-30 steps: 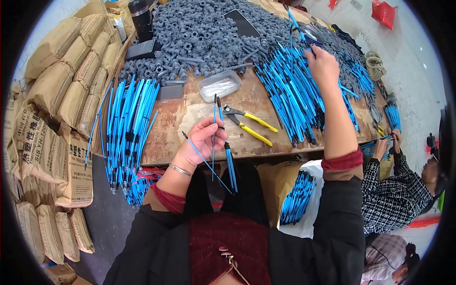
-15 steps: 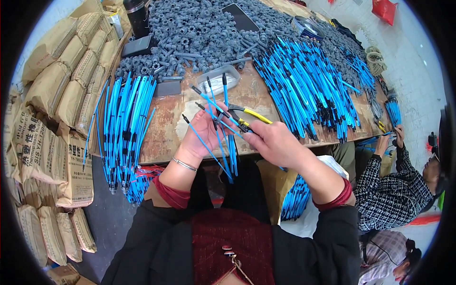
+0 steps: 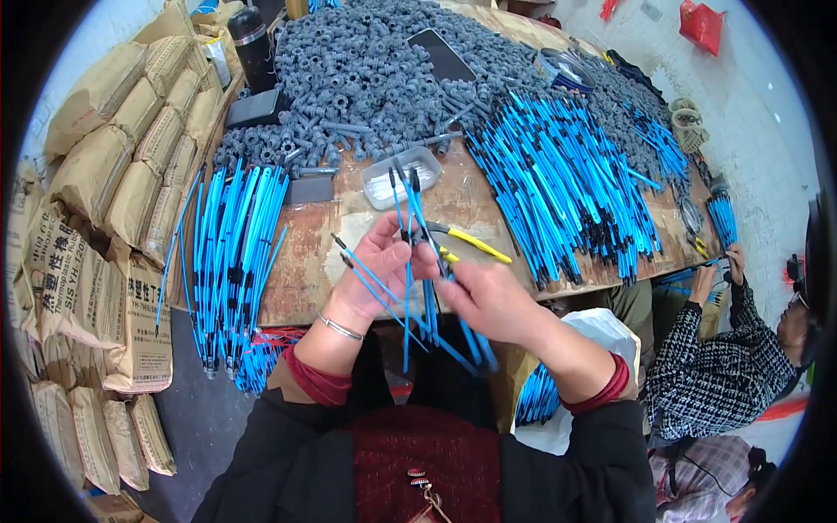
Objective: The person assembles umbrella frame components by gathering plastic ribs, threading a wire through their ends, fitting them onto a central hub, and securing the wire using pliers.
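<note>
My left hand (image 3: pixel 384 266) is closed around several thin blue tubes (image 3: pixel 384 292) with black ends, fanned out at different angles. Close by its fingertips, my right hand (image 3: pixel 493 301) has its thumb and fingers pressed together on blue tubes. The lower ends of some tubes (image 3: pixel 478 353) hang over my lap and are smeared by motion. Just past my fingers are pliers with yellow handles (image 3: pixel 479 246); their jaws are partly hidden behind the left fingers, and whether a hand touches them I cannot tell.
Bundles of blue tubes lie left (image 3: pixel 234 261) and right (image 3: pixel 567 187). Behind is a heap of grey plastic fittings (image 3: pixel 366 78), with a clear tray (image 3: pixel 403 177), a phone (image 3: pixel 440 54) and a dark bottle (image 3: pixel 251 48). Brown sacks (image 3: pixel 91 166) stack left; a co-worker (image 3: pixel 724 357) sits right.
My right hand has moved down, and tubes that slanted up across the left hand now swing down over my lap. The view has shifted, so the table sits lower.
</note>
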A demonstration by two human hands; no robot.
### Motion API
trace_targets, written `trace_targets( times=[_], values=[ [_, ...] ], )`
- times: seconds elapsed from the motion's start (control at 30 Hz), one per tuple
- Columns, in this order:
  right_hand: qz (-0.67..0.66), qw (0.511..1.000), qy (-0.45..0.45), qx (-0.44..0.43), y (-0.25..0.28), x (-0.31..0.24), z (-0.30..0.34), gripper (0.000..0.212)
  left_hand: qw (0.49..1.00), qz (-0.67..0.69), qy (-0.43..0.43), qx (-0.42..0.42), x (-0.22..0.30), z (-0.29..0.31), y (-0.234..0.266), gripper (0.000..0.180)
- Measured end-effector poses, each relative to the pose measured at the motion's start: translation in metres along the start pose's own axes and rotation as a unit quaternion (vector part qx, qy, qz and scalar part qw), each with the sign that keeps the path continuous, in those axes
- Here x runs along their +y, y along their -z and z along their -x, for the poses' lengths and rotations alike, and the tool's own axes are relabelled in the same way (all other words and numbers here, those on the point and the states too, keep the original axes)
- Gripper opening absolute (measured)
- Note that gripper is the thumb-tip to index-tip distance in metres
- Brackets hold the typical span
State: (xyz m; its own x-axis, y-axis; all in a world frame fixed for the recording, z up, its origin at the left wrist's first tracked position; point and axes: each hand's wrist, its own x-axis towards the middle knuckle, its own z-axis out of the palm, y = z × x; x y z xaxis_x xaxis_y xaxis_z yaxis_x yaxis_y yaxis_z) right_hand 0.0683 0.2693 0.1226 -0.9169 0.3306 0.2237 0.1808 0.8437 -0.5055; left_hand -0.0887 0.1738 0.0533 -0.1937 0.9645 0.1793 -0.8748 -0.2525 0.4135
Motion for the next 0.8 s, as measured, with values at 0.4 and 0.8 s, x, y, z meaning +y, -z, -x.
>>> trace_targets(
  times=[0.4,0.8],
  values=[
    [0.303,0.910,-0.150,0.240,0.080,0.176,-0.091,0.019,0.996,0.005,0.061,-0.059,0.019,0.039,0.004,0.028],
    [0.395,0.856,-0.253,0.220,0.087,0.182,-0.118,0.020,0.987,-0.067,-0.090,0.114,0.000,0.039,0.022,0.016]
  ],
)
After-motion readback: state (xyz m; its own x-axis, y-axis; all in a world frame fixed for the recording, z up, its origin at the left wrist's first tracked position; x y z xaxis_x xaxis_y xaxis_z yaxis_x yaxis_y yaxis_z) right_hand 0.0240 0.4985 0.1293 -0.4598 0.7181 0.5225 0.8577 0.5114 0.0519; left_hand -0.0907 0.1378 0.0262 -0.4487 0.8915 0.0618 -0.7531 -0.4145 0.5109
